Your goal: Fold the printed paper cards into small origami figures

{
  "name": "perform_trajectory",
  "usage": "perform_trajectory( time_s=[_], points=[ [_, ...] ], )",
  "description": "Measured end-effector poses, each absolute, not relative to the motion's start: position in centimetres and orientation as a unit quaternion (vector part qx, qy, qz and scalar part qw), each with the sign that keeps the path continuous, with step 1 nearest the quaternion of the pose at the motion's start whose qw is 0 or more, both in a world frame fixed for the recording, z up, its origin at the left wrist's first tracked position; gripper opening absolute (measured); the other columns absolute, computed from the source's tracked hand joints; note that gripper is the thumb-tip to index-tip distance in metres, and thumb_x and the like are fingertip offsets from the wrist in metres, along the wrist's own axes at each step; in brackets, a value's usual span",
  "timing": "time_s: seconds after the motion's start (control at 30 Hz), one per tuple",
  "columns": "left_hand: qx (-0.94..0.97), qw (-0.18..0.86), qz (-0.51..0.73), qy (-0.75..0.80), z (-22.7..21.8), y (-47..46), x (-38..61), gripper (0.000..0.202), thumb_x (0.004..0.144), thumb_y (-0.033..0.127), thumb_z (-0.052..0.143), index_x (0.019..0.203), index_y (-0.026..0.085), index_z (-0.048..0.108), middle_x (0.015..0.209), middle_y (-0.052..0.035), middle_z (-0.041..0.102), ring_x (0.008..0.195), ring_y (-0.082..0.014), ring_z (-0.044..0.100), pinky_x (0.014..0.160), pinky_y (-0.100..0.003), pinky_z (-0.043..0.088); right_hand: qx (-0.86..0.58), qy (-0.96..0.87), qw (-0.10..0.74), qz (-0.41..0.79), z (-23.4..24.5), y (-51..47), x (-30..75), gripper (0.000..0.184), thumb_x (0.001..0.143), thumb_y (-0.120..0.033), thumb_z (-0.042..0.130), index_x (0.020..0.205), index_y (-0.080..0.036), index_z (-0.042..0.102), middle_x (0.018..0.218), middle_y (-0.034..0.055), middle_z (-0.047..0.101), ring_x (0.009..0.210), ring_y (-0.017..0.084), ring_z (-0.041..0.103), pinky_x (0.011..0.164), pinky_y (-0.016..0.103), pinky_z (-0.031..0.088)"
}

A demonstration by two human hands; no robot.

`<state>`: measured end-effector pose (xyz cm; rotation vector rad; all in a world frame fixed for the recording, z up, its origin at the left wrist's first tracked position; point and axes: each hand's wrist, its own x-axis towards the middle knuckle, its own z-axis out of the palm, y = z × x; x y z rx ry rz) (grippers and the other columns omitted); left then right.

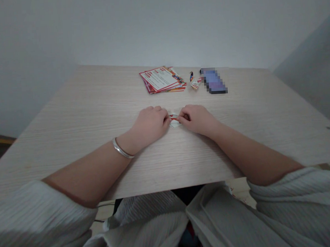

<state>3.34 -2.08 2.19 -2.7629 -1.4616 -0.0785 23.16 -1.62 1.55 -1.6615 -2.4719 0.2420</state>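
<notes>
Between my two hands, low over the middle of the table, is a small piece of folded printed paper (174, 118), white with a red band. My left hand (151, 125), with a silver bangle at the wrist, pinches its left end between thumb and fingers. The right end is pinched the same way by my right hand (197, 118). Fingertips cover both ends of the paper, and a pale flap shows below the red band.
Beyond my hands lies a stack of printed sheets (162, 79) with red borders. To its right are a crumpled or folded paper piece (195, 83) and a phone-like dark slab (214, 81), blurred by pixels. A wall stands behind the pale wooden table (78, 106).
</notes>
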Motion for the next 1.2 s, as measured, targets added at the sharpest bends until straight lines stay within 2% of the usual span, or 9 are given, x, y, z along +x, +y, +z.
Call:
perform_trajectory(
  time_s=[0.17, 0.47, 0.7, 0.8, 1.0, 1.2],
  points=[
    [-0.882, 0.024, -0.030, -0.470, 2.0, -2.2, 3.4, 0.039, 0.106, 0.029, 0.041, 0.104, 0.009, 0.075, 0.099, -0.0183, 0.076, 0.095, -0.0311, 0.072, 0.086, -0.043, 0.053, -0.546, -0.833, 0.067, 0.054, 1.8, -1.8, 22.8, 0.031, 0.103, -0.040, 0.060, 0.090, -0.018, 0.078, 0.093, 0.0095, 0.078, 0.080, 0.021, 0.063, 0.071, 0.035, 0.034],
    [-0.876, 0.029, -0.024, -0.481, 2.0, -2.2, 3.4, 0.038, 0.106, 0.030, 0.042, 0.106, 0.010, 0.075, 0.100, -0.0187, 0.076, 0.097, -0.0344, 0.073, 0.082, -0.045, 0.052, -0.551, -0.831, 0.054, 0.050, 1.9, -1.8, 22.5, 0.028, 0.102, -0.038, 0.061, 0.090, -0.018, 0.078, 0.096, 0.0097, 0.079, 0.083, 0.022, 0.065, 0.073, 0.037, 0.034],
    [-0.882, 0.032, -0.041, -0.468, 2.1, -2.2, 3.3, 0.032, 0.105, 0.032, 0.048, 0.104, 0.013, 0.074, 0.092, -0.0137, 0.074, 0.089, -0.0285, 0.070, 0.076, -0.039, 0.050, -0.547, -0.835, 0.057, 0.027, 1.9, -1.8, 22.6, 0.029, 0.102, -0.039, 0.060, 0.089, -0.020, 0.078, 0.095, 0.0093, 0.079, 0.086, 0.024, 0.065, 0.074, 0.038, 0.035],
    [-0.889, 0.014, -0.044, -0.455, 2.1, -2.2, 3.2, 0.033, 0.107, 0.030, 0.045, 0.106, 0.013, 0.073, 0.099, -0.0138, 0.073, 0.088, -0.0279, 0.070, 0.075, -0.039, 0.050, -0.542, -0.838, 0.057, 0.004, 2.0, -1.8, 23.0, 0.028, 0.103, -0.038, 0.061, 0.092, -0.019, 0.078, 0.099, 0.0109, 0.079, 0.091, 0.026, 0.066, 0.079, 0.039, 0.036],
    [-0.922, 0.019, -0.085, -0.378, 1.9, -1.8, 2.8, 0.026, 0.105, 0.022, 0.051, 0.111, 0.012, 0.074, 0.105, -0.0136, 0.075, 0.100, -0.0275, 0.069, 0.092, -0.040, 0.053, -0.545, -0.836, 0.064, -0.012, 2.0, -1.6, 23.9, 0.024, 0.103, -0.034, 0.062, 0.094, -0.019, 0.078, 0.105, 0.0122, 0.078, 0.098, 0.027, 0.065, 0.082, 0.039, 0.037],
    [-0.945, 0.038, -0.045, -0.323, 2.3, -2.1, 2.5, 0.033, 0.109, 0.025, 0.045, 0.114, 0.016, 0.077, 0.106, -0.0113, 0.076, 0.100, -0.0251, 0.071, 0.090, -0.038, 0.055, -0.548, -0.832, 0.079, 0.027, 2.2, -1.3, 24.8, 0.020, 0.099, -0.032, 0.066, 0.093, -0.017, 0.078, 0.099, 0.0112, 0.079, 0.091, 0.025, 0.067, 0.080, 0.036, 0.042]
  ],
)
